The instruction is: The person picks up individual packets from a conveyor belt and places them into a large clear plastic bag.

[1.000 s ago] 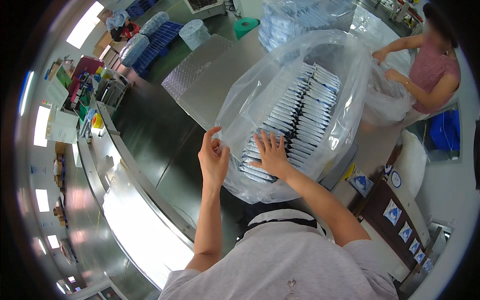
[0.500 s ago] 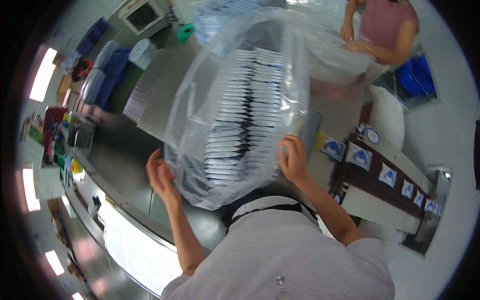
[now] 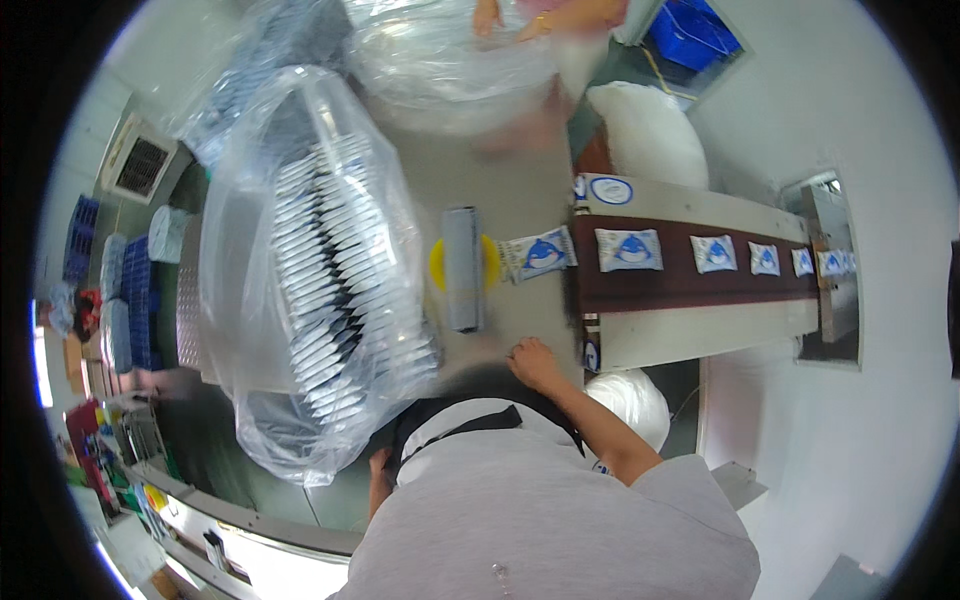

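Note:
My right hand (image 3: 536, 364) is at the near edge of the metal table, fingers curled in, with nothing seen in it. Low beside my waist is my left hand (image 3: 380, 463); my body covers most of it and its fingers are hidden. Neither hand touches the large clear plastic bag (image 3: 240, 300) on the left of the table. Inside the bag, small white-and-blue packets (image 3: 290, 250) stand on edge in two long rows. Right of the bag lies a grey bar-shaped block (image 3: 462, 270) over a yellow round piece (image 3: 437, 266), with a loose packet (image 3: 540, 254) beside it.
A brown conveyor belt (image 3: 690, 290) carries several spaced packets from the wall opening toward the table. Across the table, a co-worker's hands (image 3: 487, 17) are over another clear bag (image 3: 450, 70). White sacks (image 3: 645, 135) stand beside the conveyor, and a blue crate (image 3: 690, 35) sits behind.
My view has turned right, so the filled bag appears further left. Both hands have come away from the bag: the right to the table's edge, the left down by my waist.

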Tool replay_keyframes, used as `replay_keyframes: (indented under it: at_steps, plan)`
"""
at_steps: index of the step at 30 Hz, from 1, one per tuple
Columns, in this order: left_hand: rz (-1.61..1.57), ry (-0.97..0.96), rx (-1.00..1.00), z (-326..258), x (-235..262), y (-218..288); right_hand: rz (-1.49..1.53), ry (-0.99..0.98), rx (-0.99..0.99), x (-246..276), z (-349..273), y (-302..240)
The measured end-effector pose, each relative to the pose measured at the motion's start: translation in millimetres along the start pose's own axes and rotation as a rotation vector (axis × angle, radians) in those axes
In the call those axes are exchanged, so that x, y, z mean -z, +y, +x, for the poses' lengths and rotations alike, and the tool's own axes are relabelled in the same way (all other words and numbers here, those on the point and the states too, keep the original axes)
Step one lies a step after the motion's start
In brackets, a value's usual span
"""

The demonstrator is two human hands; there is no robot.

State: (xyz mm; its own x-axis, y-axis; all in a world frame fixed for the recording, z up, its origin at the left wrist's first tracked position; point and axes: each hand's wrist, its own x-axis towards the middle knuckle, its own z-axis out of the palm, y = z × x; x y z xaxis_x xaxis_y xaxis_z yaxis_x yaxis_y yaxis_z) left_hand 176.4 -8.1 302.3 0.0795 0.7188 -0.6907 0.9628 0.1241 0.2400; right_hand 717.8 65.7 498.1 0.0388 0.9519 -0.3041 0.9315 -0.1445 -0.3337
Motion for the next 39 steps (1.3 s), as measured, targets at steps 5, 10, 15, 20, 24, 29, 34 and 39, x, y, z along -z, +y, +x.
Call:
replay_keyframes:
  at_steps: [5,10,15,20,24,29,34,39]
  plan:
    - [-0.437,0.088,-0.014,18,-12,43,0.264,0.156,0.021,96,36,38]
    - [-0.594,0.119,-0.05,27,9,55,0.085,0.521,-0.01,194,42,194]
    - [-0.523,0.143,0.007,23,7,61,-0.417,0.387,-0.481,247,9,353]
    - [-0.504,0.146,-0.005,-1,2,66,-0.62,-0.022,-0.616,257,-12,401]
    - [-0.542,0.145,-0.032,-17,24,102,-0.64,-0.383,-0.459,277,-1,394]
    - [-0.45,0.073,0.204,-46,52,132,-0.24,-0.505,-0.101,293,91,342]
    - [-0.519,0.188,0.101,-65,70,154,0.024,-0.405,0.364,297,176,187]
    - [-0.506,0.218,0.083,-65,87,172,0.032,-0.979,0.314,224,254,139]
